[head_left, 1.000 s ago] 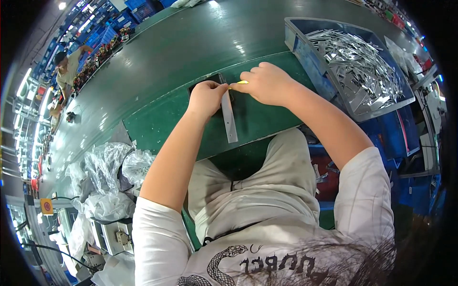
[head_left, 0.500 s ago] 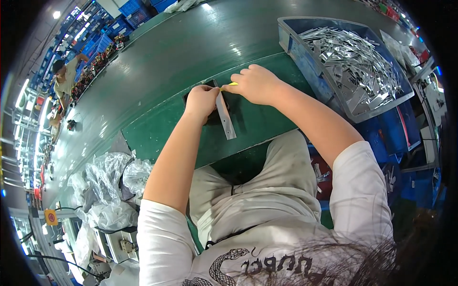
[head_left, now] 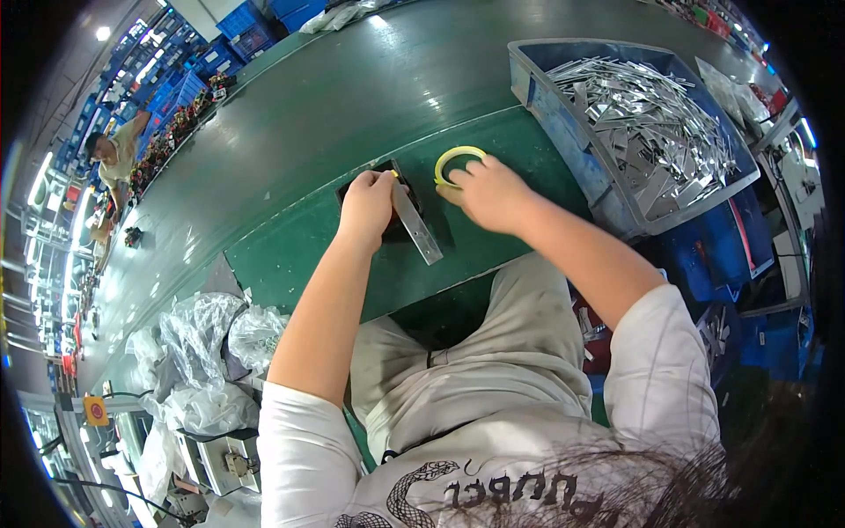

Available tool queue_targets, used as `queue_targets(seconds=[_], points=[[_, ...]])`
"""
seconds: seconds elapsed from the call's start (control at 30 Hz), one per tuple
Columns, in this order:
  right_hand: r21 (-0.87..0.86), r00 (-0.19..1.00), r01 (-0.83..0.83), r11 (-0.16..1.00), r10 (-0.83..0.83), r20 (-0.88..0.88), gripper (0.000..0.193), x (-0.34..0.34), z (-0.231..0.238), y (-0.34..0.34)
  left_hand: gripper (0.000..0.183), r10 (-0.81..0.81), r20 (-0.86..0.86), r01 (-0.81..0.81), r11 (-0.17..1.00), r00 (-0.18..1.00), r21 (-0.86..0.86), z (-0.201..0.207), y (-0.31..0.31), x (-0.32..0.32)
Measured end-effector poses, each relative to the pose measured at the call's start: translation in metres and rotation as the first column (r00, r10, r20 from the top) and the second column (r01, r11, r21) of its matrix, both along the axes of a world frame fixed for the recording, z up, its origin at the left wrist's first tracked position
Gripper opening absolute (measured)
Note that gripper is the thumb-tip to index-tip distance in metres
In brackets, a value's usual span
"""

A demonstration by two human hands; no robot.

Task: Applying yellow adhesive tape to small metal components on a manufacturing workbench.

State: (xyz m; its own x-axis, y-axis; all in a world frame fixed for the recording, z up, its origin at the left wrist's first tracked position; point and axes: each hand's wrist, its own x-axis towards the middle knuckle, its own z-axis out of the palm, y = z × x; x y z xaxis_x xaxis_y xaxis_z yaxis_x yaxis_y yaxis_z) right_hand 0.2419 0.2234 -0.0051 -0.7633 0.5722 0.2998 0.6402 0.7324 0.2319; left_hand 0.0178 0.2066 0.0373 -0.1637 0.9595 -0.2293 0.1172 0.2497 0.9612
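Note:
My left hand is closed on the far end of a flat silver metal strip, which slants toward me over the green work surface. A small bit of yellow tape shows by its fingertips. Under that hand lies a dark block, mostly hidden. To the right, my right hand grips the near right edge of a roll of yellow tape. The roll is apart from the strip, its ring facing up.
A blue-grey bin heaped with thin metal pieces stands at the right. Crumpled clear plastic bags lie at the left. A person sits far left beside a row of small parts.
My right hand has turned and drawn back to the right, bringing the tape roll's ring into sight. The strip's near end has shifted slightly right and toward me.

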Motion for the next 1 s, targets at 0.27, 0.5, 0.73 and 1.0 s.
queue_targets(seconds=[0.27,0.5,0.73,1.0], points=[[-0.464,0.752,-0.245,0.851,-0.136,-0.645,0.037,-0.013,0.014,-0.125,0.021,-0.085,0.451,0.016,0.988,0.888,0.154,0.025,-0.090,0.021],[-0.550,0.459,-0.823,-0.142,-0.736,-0.497,0.028,-0.031,-0.004,-0.184,0.028,-0.355,0.628,0.245,0.935,0.693,0.258,0.020,-0.136,0.041],[-0.710,0.588,-0.703,-0.036,-0.591,-0.552,0.021,0.002,-0.002,-0.213,0.050,-0.419,0.394,0.319,0.900,0.818,0.296,-0.006,-0.168,0.060],[-0.905,0.828,-0.367,0.217,-0.366,-0.424,0.028,0.055,0.032,-0.228,0.069,-0.687,0.065,0.613,0.683,0.724,0.398,-0.034,-0.174,0.067]])
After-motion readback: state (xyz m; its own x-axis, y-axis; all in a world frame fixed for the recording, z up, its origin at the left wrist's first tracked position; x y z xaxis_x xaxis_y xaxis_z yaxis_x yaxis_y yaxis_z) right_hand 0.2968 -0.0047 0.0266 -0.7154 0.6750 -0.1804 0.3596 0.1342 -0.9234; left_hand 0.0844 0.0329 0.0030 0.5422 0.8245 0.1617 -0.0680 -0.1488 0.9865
